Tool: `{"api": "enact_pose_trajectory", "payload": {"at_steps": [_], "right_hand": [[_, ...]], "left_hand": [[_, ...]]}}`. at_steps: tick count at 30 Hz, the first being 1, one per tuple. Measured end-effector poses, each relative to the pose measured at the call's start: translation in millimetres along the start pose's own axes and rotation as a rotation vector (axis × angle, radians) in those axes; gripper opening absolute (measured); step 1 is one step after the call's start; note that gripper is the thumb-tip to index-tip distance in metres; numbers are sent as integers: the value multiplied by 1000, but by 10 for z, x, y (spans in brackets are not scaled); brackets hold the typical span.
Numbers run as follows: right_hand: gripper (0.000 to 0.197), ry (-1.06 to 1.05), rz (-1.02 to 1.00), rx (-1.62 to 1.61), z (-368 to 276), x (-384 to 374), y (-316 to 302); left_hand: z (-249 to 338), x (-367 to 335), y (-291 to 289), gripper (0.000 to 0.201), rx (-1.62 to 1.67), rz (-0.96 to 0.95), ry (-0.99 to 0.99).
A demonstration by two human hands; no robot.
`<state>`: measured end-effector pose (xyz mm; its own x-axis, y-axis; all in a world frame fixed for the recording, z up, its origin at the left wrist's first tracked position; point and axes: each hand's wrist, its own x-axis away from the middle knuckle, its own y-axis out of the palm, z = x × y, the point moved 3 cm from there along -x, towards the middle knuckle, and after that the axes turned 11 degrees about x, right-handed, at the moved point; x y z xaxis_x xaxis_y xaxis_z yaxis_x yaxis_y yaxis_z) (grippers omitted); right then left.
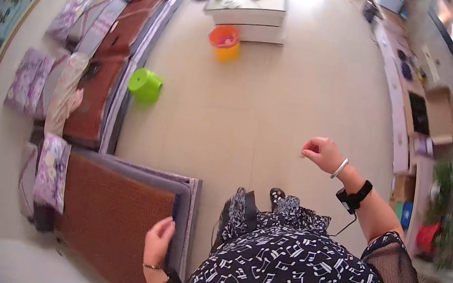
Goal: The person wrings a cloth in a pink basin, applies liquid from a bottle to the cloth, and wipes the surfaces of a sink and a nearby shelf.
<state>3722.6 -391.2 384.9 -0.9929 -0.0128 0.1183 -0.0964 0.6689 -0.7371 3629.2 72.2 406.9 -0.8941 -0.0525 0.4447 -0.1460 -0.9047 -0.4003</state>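
Here, left hand rests flat, fingers extended, on the brown woven sofa mat, near left. Right hand raised, pinched shut; contents indiscernible. Best pressed evenly at the mat's edge.

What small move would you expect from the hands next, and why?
Probably the left hand closes its grip on the brown mat, since it already rests flat on the mat's edge near the grey cushion. The right hand is raised in the air, pinching something too small to identify, so it looks less ready to act on the sofa.
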Motion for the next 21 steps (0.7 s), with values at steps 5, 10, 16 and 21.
{"api": "enact_pose_trajectory", "payload": {"at_steps": [5,10,16,21], "right_hand": [[10,-111,-109,-114,88,-1333,57],[12,-106,-178,1,-200,-2429,207],[14,9,-171,-111,-464,-3505,315],[15,-2,-197,-94,-575,-4525,339]], "left_hand": [[413,-1219,84,29,743,260,-47],[777,-2595,192,27,759,178,-1],[1399,-3711,60,25,578,70,28],[1743,-4365,-286,24,270,162,107]]}}
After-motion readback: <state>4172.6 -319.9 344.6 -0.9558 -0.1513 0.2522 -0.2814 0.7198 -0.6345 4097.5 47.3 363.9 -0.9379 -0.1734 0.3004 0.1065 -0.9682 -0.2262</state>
